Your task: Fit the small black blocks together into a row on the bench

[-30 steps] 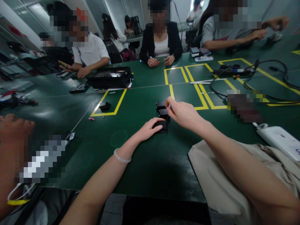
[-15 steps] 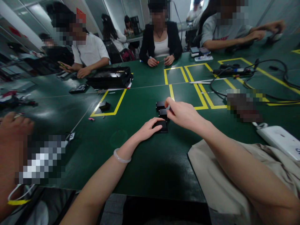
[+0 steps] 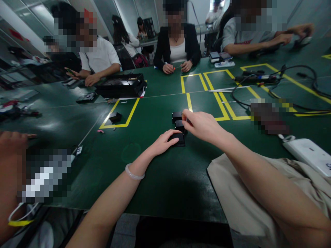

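Note:
Several black blocks stand in a short row on the green table, stepping away from me. My left hand holds the nearest black block, index finger along its far edge and thumb over its top. The middle black block is partly covered by my right hand. That hand's fingers are pinched together over the right side of the row; whatever sits between them is too small to make out. The far black block lies just left of my right fingertips.
A small black part sits inside yellow tape at the left, near a larger black case. Cables and a white power bank lie at the right, by beige cloth. Other people sit around the table.
My right hand has shifted very slightly left over the row. My left hand and the blocks look unmoved. At the far left, another person's hand has moved a little.

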Available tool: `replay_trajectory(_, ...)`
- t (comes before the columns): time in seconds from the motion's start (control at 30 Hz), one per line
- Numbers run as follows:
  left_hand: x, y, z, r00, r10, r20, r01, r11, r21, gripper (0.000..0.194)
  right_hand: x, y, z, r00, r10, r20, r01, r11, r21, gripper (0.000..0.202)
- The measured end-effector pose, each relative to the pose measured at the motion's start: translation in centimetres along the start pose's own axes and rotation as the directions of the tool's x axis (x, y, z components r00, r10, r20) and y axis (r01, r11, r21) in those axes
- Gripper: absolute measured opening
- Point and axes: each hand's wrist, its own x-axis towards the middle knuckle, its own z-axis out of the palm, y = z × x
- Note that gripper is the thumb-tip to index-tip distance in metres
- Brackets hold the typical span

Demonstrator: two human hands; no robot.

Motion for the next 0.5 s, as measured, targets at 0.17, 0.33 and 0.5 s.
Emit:
replay_trajectory(0.17,0.0,-0.1,0.05,1.0,-0.006,-0.011,0.006,1.0,0.0,0.04,0.16,0.11,0.08,0.999,0.037,0.023,-0.036,0.998,-0.055,0.023)
replay_trajectory(0.33,0.05,-0.06,0.07,1.0,-0.001,-0.011,0.001,1.0,0.006,0.039,0.03,0.21,0.12,1.0,0.009,0.004,-0.009,1.0,0.022,0.02)
replay_trajectory(0.5,0.05,-0.03,0.07,1.0,0.002,-0.011,-0.002,1.0,0.004,0.04,0.1,0.06,0.04,0.999,0.042,0.014,-0.042,0.999,-0.011,0.021)
